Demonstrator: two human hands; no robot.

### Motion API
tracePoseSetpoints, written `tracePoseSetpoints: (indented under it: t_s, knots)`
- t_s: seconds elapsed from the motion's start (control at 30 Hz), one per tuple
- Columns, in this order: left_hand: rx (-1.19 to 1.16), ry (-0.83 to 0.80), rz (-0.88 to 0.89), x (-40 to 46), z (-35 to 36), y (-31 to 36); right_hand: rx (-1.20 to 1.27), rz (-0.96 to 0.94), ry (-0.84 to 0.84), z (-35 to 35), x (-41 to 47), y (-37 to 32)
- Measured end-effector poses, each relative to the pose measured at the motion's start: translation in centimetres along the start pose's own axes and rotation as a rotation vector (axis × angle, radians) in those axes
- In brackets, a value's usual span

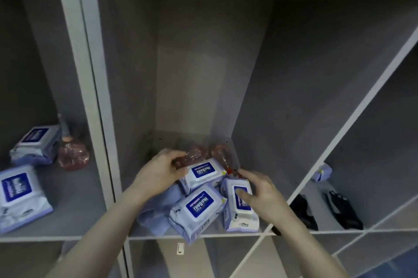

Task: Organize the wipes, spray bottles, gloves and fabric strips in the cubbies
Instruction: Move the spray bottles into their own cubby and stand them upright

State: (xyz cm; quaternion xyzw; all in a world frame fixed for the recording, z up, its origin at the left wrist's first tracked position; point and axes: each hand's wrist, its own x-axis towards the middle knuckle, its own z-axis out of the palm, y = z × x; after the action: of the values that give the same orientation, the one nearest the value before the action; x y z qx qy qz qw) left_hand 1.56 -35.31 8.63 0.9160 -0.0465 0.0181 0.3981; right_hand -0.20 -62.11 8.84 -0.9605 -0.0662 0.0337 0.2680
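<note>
A: Why do we curl the left hand [163,170] around the pink spray bottle [195,153] at the cubby's [260,142] rear?

B: To clear it from the 3 wipes packs [199,206] at the front edge; our right hand [260,189] hovers over them, its grip relaxed and holding nothing.

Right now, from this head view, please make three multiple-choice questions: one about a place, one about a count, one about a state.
1. Where does the upright pink spray bottle stand?
A. left cubby
B. middle cubby
C. right cubby

2. How many wipe packs with a blue label show in the middle cubby?
A. one
B. three
C. five

3. What is the left hand doing?
A. hanging idle
B. lying flat on a shelf
C. gripping a pink bottle

Answers:
1 A: it stands beside a wipe pack left of the divider.
2 B: three labelled packs lie there.
3 C: its fingers curl around the lying bottle.
</note>
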Motion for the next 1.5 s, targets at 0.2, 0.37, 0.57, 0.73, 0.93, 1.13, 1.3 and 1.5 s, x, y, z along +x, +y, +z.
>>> tracePoseSetpoints:
  t_s: [0.2,0.37,0.57,0.73,0.93,1.13,1.3,1.5]
  knots:
    - [-0.087,-0.055,-0.128,7.1,2.0,-2.6,0.106,0.099,-0.006,-1.3,5.3,2.7]
    - [-0.136,-0.078,-0.211,10.5,4.4,-5.1,0.15,0.187,-0.106,1.6,11.8,4.7]
    - [-0.155,-0.073,-0.279,12.5,6.3,-7.4,0.01,0.254,-0.244,5.6,17.9,7.9]
    - [-0.147,-0.045,-0.291,13.6,7.4,-8.6,-0.136,0.327,-0.444,8.0,21.3,10.0]
    - [-0.197,-0.045,-0.305,15.0,8.2,-9.9,-0.467,0.26,-0.572,10.0,22.8,12.4]
    - [-0.218,-0.04,-0.339,15.7,8.4,-10.3,-0.63,0.135,-0.543,7.3,22.4,10.1]
    - [-0.227,-0.009,-0.364,16.1,7.2,-9.6,-0.396,0.078,-0.21,3.7,23.0,8.2]
    - [-0.232,-0.008,-0.41,16.3,5.7,-9.4,0.014,0.225,0.109,1.4,24.8,7.6]
